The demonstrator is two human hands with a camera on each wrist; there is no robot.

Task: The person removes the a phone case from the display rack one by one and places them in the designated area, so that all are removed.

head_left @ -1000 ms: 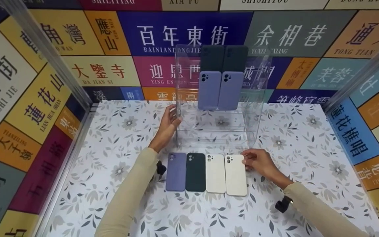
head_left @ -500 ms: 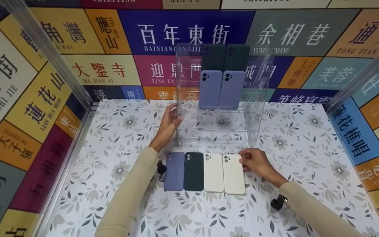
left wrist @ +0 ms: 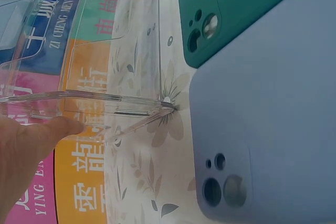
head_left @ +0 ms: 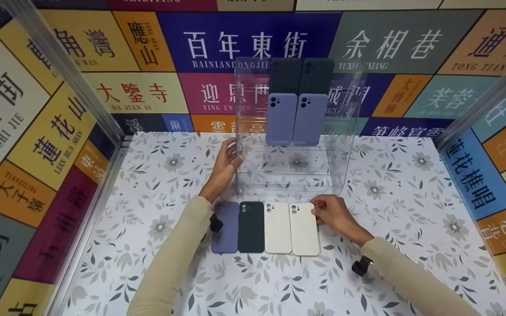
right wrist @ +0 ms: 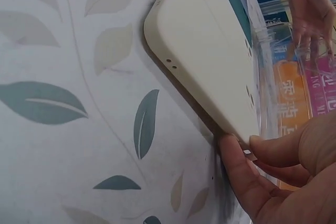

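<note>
My right hand (head_left: 334,215) pinches the upper right corner of a cream phone case (head_left: 305,237) between thumb and fingers; the right wrist view shows that corner tipped off the table. Lined up to its left lie another cream case (head_left: 278,232), a dark green case (head_left: 251,230) and a purple case (head_left: 229,239), partly covered by the left wrist's camera. My left hand (head_left: 224,162) holds the left side panel of a clear plastic display rack (head_left: 345,145), thumb at its edge. Two lavender cases (head_left: 281,125) stand on the rack, in front of two dark green ones (head_left: 284,77).
A white tablecloth (head_left: 402,219) with grey leaves and flowers covers the table. Panels of coloured signs (head_left: 253,39) close off the back and both sides, with metal posts (head_left: 68,66) at the corners. The rack stands near the back wall.
The row of cases has slid left along the table, with my right hand moving left at its right end. My left hand has stayed at the rack's side.
</note>
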